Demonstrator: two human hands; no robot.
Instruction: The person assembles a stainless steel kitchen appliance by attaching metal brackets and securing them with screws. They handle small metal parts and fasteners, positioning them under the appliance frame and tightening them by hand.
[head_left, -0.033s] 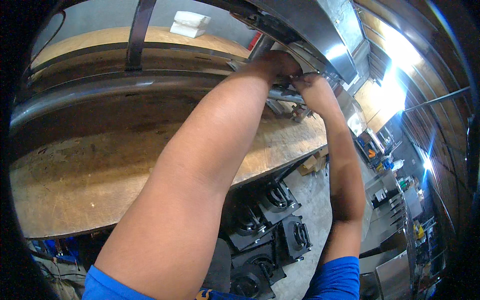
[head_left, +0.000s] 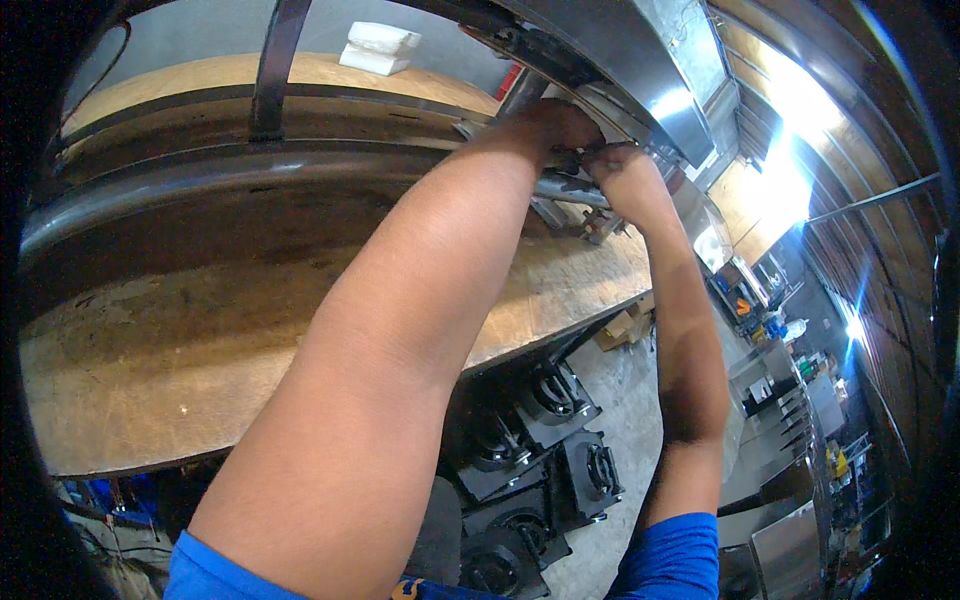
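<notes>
Both my arms reach forward to the far end of a long metal tube [head_left: 380,168] that runs above the wooden workbench [head_left: 150,370]. In shadow under a large metal housing [head_left: 640,70], my left hand [head_left: 572,125] is turned away, its fingers hidden. Right beside it, at the tube's end, my right hand [head_left: 622,172] has its fingers curled inward around something small and dark that I cannot make out. Just below the hands, a small metal bracket [head_left: 600,225] sits at the bench's far end.
White foam blocks [head_left: 380,48] lie on a wooden surface at the back. A metal upright [head_left: 275,75] rises behind the tube. Several black metal units [head_left: 545,480] stand on the floor by the bench, near cardboard [head_left: 625,325]. Cluttered benches [head_left: 790,400] line the right side.
My right hand has shifted very slightly at the tube's end. Otherwise nothing visibly differs.
</notes>
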